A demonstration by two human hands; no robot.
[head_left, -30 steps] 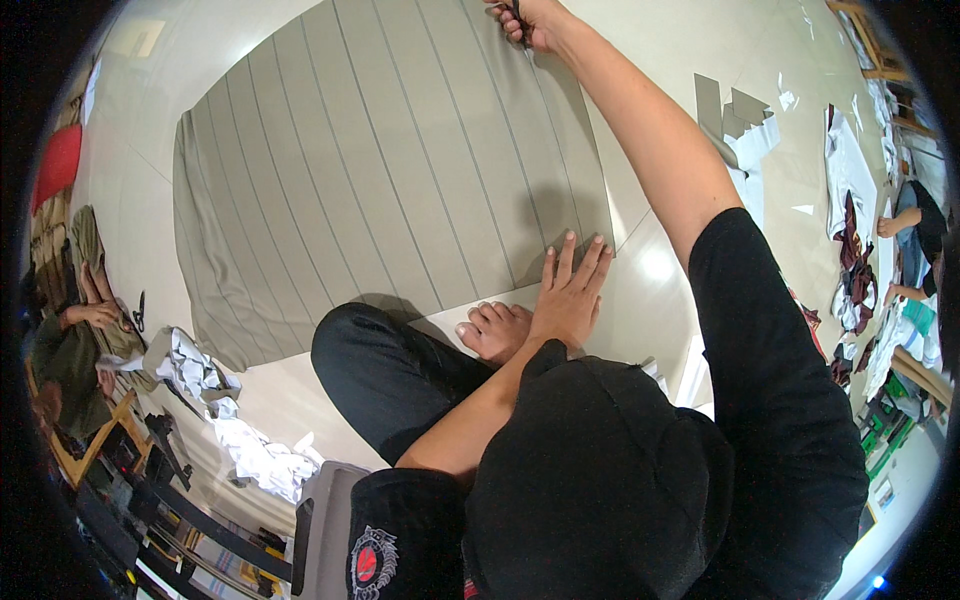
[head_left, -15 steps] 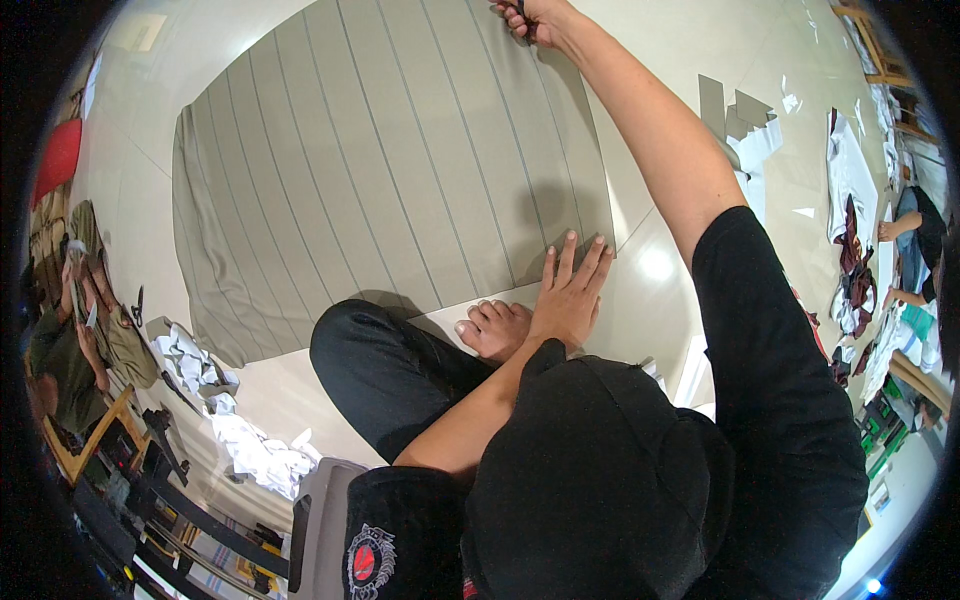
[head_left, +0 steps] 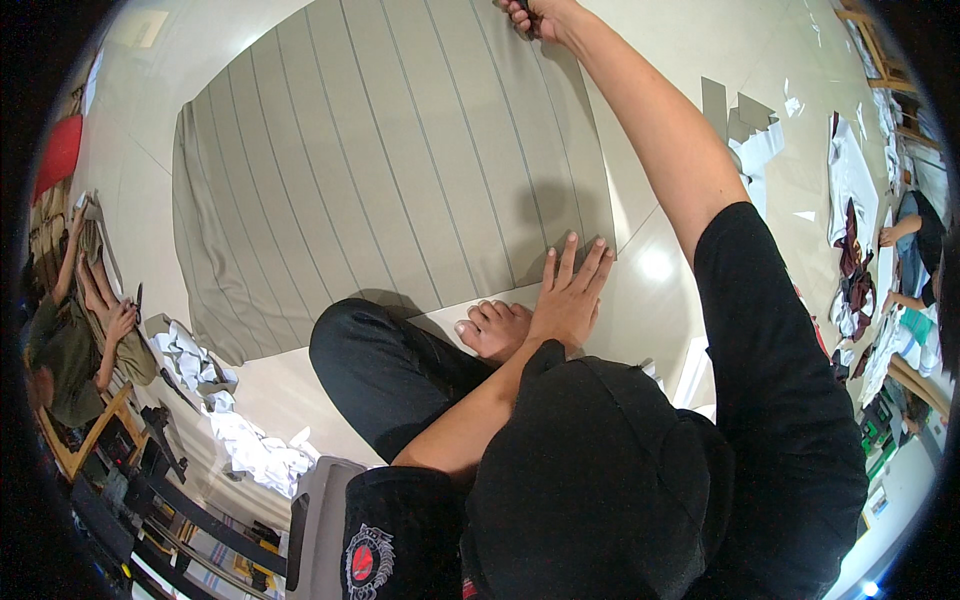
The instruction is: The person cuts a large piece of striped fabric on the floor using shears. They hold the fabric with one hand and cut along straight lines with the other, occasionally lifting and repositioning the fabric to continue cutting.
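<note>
A large grey-beige cloth (head_left: 330, 170) with thin dark stripes lies spread on the floor, its left edge rumpled. My left hand (head_left: 572, 292) rests flat at the cloth's near right corner, fingers spread and pressing on it. At the far right edge of the cloth, my right hand (head_left: 540, 20) is closed round a black-handled tool (head_left: 523, 8). The picture's upper rim cuts off part of that tool, so its kind does not show. My bare foot (head_left: 496, 330) is just behind the cloth's near edge.
Crumpled white scraps (head_left: 255, 450) lie at the lower left, near a grey plastic edge (head_left: 325, 520). Cut grey pieces (head_left: 750, 115) are on the floor to the right, with white and maroon cloth (head_left: 850, 220) beyond. Another person (head_left: 85, 340) sits at the left.
My right hand has shifted very slightly right; my left hand and the cloth stay put. The person at the left has brought a hand to a dark tool by the floor.
</note>
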